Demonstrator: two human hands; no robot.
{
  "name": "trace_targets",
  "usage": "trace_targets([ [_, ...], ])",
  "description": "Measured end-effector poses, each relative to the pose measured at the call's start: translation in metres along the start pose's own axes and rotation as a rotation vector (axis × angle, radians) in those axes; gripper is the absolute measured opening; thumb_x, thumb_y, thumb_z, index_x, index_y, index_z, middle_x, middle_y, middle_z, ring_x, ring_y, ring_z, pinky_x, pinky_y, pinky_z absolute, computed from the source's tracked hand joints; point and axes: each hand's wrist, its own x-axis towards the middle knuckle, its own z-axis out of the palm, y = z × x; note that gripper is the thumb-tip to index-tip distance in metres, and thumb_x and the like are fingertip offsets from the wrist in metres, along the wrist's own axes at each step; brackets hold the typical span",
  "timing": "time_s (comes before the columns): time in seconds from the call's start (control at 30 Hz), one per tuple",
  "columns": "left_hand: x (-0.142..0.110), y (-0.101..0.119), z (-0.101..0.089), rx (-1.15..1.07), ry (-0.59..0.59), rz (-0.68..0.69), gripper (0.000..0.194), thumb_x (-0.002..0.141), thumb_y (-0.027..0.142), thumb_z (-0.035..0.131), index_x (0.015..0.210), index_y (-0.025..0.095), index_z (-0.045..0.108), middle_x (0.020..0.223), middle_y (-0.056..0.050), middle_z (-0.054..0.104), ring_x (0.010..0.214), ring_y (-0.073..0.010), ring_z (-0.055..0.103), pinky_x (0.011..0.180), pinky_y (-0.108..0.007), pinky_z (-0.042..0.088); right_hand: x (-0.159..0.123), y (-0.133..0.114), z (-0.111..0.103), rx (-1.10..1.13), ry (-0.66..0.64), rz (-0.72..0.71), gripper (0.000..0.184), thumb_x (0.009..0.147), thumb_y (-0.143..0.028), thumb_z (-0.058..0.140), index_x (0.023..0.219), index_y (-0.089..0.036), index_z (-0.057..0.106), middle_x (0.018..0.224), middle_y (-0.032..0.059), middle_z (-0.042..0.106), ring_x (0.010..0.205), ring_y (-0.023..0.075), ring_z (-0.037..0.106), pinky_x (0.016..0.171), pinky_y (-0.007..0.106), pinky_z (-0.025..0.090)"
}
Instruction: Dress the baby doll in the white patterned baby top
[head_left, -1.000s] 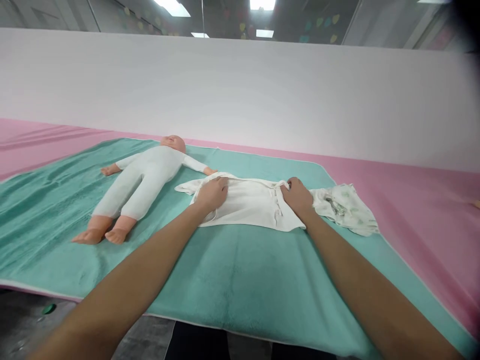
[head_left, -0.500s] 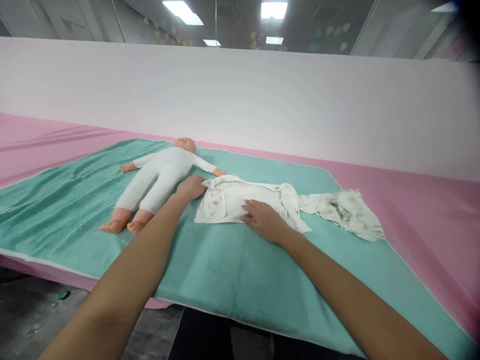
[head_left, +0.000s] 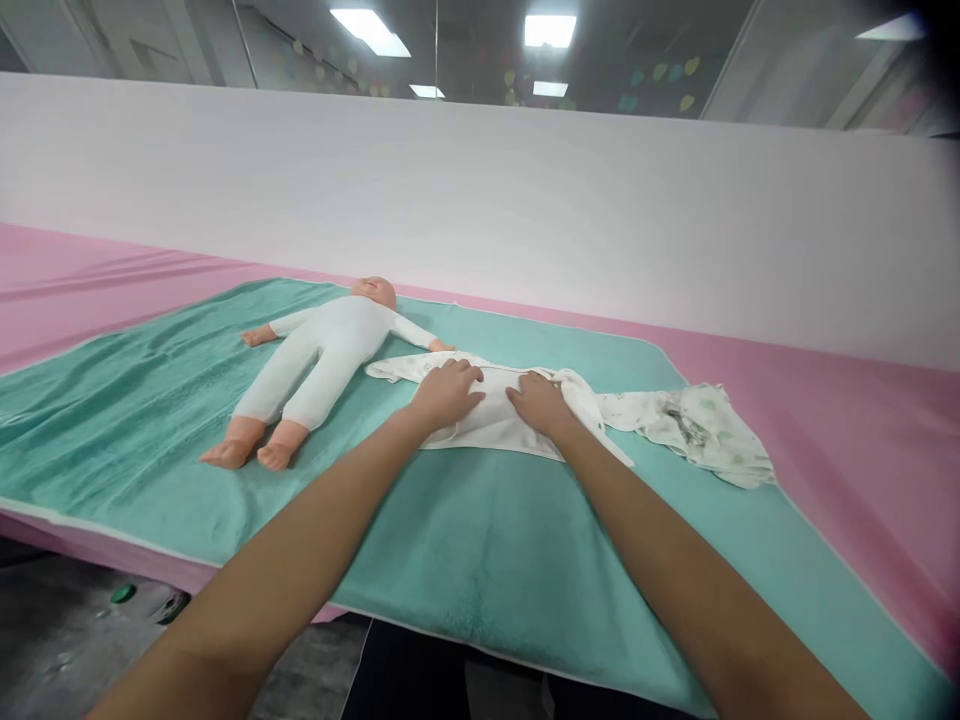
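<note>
A white baby top (head_left: 496, 430) with a faint print lies spread on the green towel (head_left: 480, 540). My left hand (head_left: 448, 394) rests on the left half of the top, fingers apart. Across from it, my right hand (head_left: 541, 402) lies on the right half, its fingers loosely bent and touching the cloth. A strip of white fabric lies between the two hands. One sleeve of the top stretches left toward a baby doll (head_left: 337, 338) in a white bodysuit, which lies on its back.
A crumpled printed baby garment (head_left: 701, 430) lies at the right, against the top's right side. Under the towel is a pink cover (head_left: 847, 430). A white wall (head_left: 480, 200) stands behind. The table's front edge is close to my body.
My left hand has moved right from the top's left edge onto its middle, and the left sleeve now lies stretched out. My right hand has shifted slightly up and right.
</note>
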Motion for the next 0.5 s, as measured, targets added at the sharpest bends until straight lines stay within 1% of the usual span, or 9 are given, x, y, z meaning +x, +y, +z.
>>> trace_targets([
  [0.07,-0.002,0.008,0.008,0.047,-0.078,0.039,0.024,0.082,0.027,0.046,0.102,0.022,0.056,0.108,-0.006,0.056,0.106,-0.0236,0.048,0.091,-0.04,0.037,0.011,-0.004,0.002,-0.034,0.019,0.053,0.048,0.087,-0.046,0.028,0.108,-0.01,0.053,0.118,0.0184,0.049,0.111,0.0304,0.043,0.094,0.047,0.031],
  [0.1,-0.003,0.009,0.012,0.071,-0.112,0.031,0.025,0.081,0.022,0.043,0.103,0.022,0.055,0.11,-0.007,0.055,0.108,-0.0244,0.047,0.093,-0.043,0.035,0.015,-0.005,0.003,-0.049,0.022,0.083,0.05,0.086,-0.048,0.029,0.109,-0.01,0.052,0.118,0.0185,0.049,0.11,0.0312,0.044,0.094,0.049,0.03],
  [0.17,-0.004,0.006,0.016,0.109,-0.157,-0.026,0.03,0.08,0.014,0.039,0.105,0.021,0.055,0.117,-0.009,0.053,0.112,-0.0263,0.044,0.094,-0.047,0.033,0.023,-0.006,0.004,-0.066,0.027,0.148,0.053,0.085,-0.051,0.03,0.111,-0.01,0.052,0.116,0.0183,0.048,0.109,0.0331,0.043,0.092,0.051,0.031],
  [0.2,-0.003,0.003,0.018,0.121,-0.158,-0.064,0.033,0.079,0.012,0.038,0.106,0.021,0.054,0.122,-0.01,0.05,0.115,-0.0275,0.042,0.094,-0.049,0.033,0.025,-0.006,0.004,-0.072,0.038,0.182,0.054,0.084,-0.051,0.031,0.112,-0.01,0.051,0.117,0.0183,0.048,0.109,0.0344,0.043,0.091,0.052,0.032],
  [0.3,0.003,-0.013,0.022,0.118,-0.082,-0.148,0.039,0.08,0.014,0.038,0.117,0.019,0.047,0.132,-0.012,0.041,0.119,-0.0283,0.039,0.095,-0.048,0.032,0.029,-0.004,0.007,-0.071,0.068,0.223,0.054,0.083,-0.051,0.033,0.112,-0.01,0.052,0.117,0.0183,0.047,0.111,0.0358,0.04,0.09,0.051,0.032],
  [0.4,0.012,-0.024,0.027,0.095,0.027,-0.155,0.042,0.08,0.014,0.039,0.122,0.015,0.043,0.127,-0.014,0.045,0.115,-0.0256,0.042,0.096,-0.041,0.034,0.027,0.0,0.012,-0.02,0.053,0.152,0.056,0.083,-0.053,0.032,0.113,-0.011,0.051,0.121,0.0175,0.046,0.116,0.0329,0.038,0.097,0.048,0.027],
  [0.43,0.014,-0.025,0.028,0.093,0.054,-0.154,0.042,0.079,0.013,0.04,0.121,0.015,0.044,0.125,-0.013,0.047,0.114,-0.0251,0.043,0.096,-0.04,0.035,0.026,0.001,0.013,0.002,0.048,0.123,0.058,0.083,-0.055,0.031,0.117,-0.012,0.049,0.127,0.0172,0.042,0.12,0.0323,0.035,0.1,0.047,0.025],
  [0.5,0.017,-0.024,0.028,0.095,0.083,-0.15,0.039,0.079,0.013,0.041,0.117,0.015,0.047,0.123,-0.012,0.048,0.113,-0.0249,0.044,0.094,-0.039,0.035,0.024,0.003,0.016,0.044,0.035,0.084,0.064,0.083,-0.058,0.03,0.127,-0.013,0.041,0.14,0.0162,0.028,0.129,0.0315,0.024,0.104,0.047,0.019],
])
